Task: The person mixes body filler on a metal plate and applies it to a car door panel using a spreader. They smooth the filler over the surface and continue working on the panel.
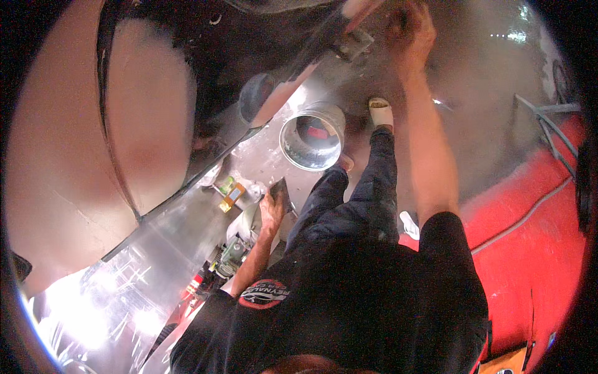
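Note:
My left hand [272, 212] is closed round a dark, flat, rectangular pad [281, 194], held low beside my left leg. Far forward at the upper right, my right arm reaches out and my right hand [416, 34] has its fingers curled. Something dark seems to be between them, but blur and shadow hide its kind. A large car body panel [149, 93], glossy black with pale pinkish patches, fills the left side. Its lower edge runs diagonally between my two hands. On the floor ahead of my feet stands a round bucket [311, 142] with a reddish thing inside.
Below the panel lie a yellow-and-orange package [233, 195], crumpled white material and a greenish machine [233, 255]. A red surface [529, 249] with a grey hose [523, 219] across it is on my right. Grey metal bars [548, 128] stand beyond it.

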Tool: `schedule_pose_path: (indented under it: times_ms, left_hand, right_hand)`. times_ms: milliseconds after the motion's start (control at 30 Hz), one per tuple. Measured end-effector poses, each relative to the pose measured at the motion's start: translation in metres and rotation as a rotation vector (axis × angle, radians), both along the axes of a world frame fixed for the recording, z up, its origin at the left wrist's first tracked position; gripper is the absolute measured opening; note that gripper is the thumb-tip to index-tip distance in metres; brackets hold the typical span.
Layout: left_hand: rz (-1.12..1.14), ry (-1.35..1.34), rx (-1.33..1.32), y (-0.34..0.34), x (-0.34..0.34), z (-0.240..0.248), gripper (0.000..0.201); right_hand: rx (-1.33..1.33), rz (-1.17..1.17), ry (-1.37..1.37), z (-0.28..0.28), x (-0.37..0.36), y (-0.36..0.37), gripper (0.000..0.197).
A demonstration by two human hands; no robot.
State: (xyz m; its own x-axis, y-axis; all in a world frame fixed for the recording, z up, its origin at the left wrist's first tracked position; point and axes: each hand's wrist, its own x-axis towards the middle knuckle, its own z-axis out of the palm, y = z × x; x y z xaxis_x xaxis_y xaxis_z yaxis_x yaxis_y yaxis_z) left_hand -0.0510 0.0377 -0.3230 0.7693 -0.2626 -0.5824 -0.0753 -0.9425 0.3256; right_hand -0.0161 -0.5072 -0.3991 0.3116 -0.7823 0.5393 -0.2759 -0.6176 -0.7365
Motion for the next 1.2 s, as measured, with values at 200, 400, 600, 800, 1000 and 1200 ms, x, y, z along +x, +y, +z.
schedule_pose_path:
  times_ms: [200,400,600,800,1000,1200]
  left_hand:
    - [0.148,0.074,-0.036,-0.033,-0.001,0.013,0.042]
    - [0.644,0.224,-0.404,-0.076,0.001,0.019,0.038]
    - [0.936,0.531,-0.744,-0.149,0.02,0.064,0.035]
    - [0.906,0.57,-0.736,-0.158,0.018,0.075,0.04]
    - [0.725,0.337,-0.533,-0.185,0.025,0.089,0.055]
    - [0.317,-0.09,-0.24,-0.15,0.026,0.062,0.04]
  right_hand:
    - [-0.082,0.074,0.048,-0.001,0.004,0.026,0.043]
    - [0.337,0.437,0.298,0.072,-0.074,0.139,0.047]
    - [0.539,0.912,0.017,0.127,-0.154,0.276,0.048]
    - [0.386,0.834,0.274,0.085,-0.185,0.277,0.047]
    - [0.611,0.681,0.293,0.067,-0.2,0.262,0.046]
    - [0.71,0.949,0.298,0.086,-0.193,0.274,0.044]
